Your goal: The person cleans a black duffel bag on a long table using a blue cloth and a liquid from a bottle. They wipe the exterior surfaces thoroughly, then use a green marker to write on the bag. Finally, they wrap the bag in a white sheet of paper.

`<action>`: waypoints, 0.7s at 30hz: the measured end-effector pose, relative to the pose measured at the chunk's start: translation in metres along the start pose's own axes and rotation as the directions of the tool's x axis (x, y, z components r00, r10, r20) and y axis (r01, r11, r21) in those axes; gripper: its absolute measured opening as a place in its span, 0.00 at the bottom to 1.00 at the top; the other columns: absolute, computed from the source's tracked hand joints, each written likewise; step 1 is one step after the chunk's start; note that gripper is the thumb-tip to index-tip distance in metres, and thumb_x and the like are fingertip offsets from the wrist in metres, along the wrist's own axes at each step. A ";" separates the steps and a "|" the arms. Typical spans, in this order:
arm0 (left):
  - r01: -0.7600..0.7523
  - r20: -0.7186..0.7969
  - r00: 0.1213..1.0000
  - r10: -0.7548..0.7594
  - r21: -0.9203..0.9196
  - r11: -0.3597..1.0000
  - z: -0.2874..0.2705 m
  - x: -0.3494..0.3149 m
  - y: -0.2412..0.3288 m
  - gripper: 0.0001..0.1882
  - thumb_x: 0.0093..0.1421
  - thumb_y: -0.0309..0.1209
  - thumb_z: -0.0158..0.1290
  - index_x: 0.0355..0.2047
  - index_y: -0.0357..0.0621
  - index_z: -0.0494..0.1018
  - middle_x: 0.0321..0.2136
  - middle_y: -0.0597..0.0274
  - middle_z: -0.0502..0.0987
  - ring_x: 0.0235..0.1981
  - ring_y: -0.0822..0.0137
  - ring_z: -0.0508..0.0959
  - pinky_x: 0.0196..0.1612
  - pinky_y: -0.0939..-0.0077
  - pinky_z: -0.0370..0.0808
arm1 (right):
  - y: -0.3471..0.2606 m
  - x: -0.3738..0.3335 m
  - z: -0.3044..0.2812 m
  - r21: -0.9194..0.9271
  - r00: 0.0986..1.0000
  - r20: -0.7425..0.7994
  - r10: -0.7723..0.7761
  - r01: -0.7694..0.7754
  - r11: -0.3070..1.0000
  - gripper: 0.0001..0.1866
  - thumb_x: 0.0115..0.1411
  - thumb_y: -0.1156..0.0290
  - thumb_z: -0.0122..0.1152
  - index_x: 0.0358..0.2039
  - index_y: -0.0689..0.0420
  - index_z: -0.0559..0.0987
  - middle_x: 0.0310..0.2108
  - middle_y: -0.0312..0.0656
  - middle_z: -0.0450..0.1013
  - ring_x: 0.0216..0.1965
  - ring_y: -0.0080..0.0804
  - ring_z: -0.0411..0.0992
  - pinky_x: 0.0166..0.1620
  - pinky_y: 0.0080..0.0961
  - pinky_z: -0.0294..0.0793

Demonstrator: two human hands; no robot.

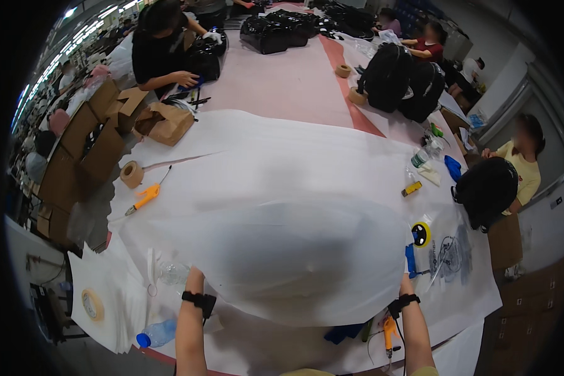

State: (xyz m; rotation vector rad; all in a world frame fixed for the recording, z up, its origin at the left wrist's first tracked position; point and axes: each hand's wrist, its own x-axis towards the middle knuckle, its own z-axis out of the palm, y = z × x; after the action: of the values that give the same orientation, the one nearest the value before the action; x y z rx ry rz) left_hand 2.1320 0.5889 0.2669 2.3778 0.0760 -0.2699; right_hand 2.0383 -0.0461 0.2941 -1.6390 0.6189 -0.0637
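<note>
A large, cloudy white plastic bag (307, 250) spreads across the table in front of me. Something dark and bulky shows dimly through its film; its kind cannot be made out. My left hand (196, 279) reaches in at the bag's left edge, its fingers hidden by the plastic. At the right edge, my right hand (407, 286) is likewise covered past the wrist. Each wrist wears a black strap. Close to the right hand are a blue-handled tool (410, 258) and a yellow-and-black tape roll (421, 234).
An orange air gun (147, 197) and brown tape roll (131, 174) lie left. A blue-capped bottle (160, 333) and white sheets (109, 301) sit near left. Another orange air gun (390, 332) lies by my right forearm. Black backpacks (385, 78) stand far right; people work around.
</note>
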 end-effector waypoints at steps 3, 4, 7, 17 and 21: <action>-0.030 0.015 0.999 0.031 -0.012 0.999 0.003 -0.028 -0.007 0.11 0.53 0.30 0.51 0.32 0.36 0.76 0.31 0.44 0.78 0.32 0.49 0.78 0.38 0.65 0.75 | -0.003 -0.023 -0.009 0.250 0.984 0.070 0.165 -0.177 0.952 0.13 0.64 0.68 0.46 0.39 0.61 0.78 0.32 0.38 0.76 0.31 0.30 0.73 0.37 0.24 0.74; -0.040 0.014 0.999 0.040 -0.002 0.999 0.008 -0.034 -0.008 0.11 0.53 0.30 0.51 0.32 0.36 0.76 0.31 0.44 0.78 0.32 0.49 0.78 0.38 0.65 0.75 | -0.005 -0.030 -0.011 0.327 0.970 0.101 0.220 -0.241 0.914 0.14 0.65 0.68 0.45 0.41 0.61 0.77 0.33 0.39 0.76 0.32 0.32 0.74 0.38 0.24 0.75; -0.039 0.008 0.999 0.039 0.051 0.998 0.024 -0.057 -0.013 0.11 0.53 0.30 0.51 0.32 0.36 0.76 0.31 0.44 0.78 0.32 0.49 0.78 0.38 0.64 0.75 | -0.037 -0.055 0.003 0.180 0.989 0.048 0.140 -0.146 0.973 0.13 0.63 0.69 0.49 0.44 0.61 0.76 0.37 0.40 0.77 0.36 0.31 0.75 0.39 0.23 0.75; -0.242 0.131 0.964 0.233 0.059 0.969 0.028 -0.083 -0.047 0.11 0.52 0.31 0.51 0.32 0.36 0.76 0.31 0.44 0.78 0.32 0.48 0.78 0.38 0.64 0.75 | 0.013 -0.051 0.010 -0.136 0.998 0.009 -0.064 0.065 0.989 0.14 0.62 0.73 0.49 0.46 0.62 0.76 0.42 0.38 0.75 0.40 0.28 0.73 0.44 0.24 0.73; -0.118 -0.020 0.993 0.116 -0.082 0.990 0.002 -0.120 0.074 0.18 0.50 0.38 0.54 0.32 0.34 0.76 0.27 0.42 0.77 0.30 0.47 0.77 0.37 0.61 0.74 | 0.018 -0.062 0.008 -0.125 1.000 -0.003 -0.016 0.016 0.992 0.15 0.62 0.72 0.48 0.47 0.62 0.74 0.43 0.39 0.75 0.41 0.28 0.73 0.45 0.24 0.72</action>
State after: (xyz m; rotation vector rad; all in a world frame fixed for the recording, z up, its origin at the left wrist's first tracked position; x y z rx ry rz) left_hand 2.0247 0.5360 0.3412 2.2921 -0.0442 -0.1885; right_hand 1.9825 -0.0133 0.2946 -1.7655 0.6232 -0.0408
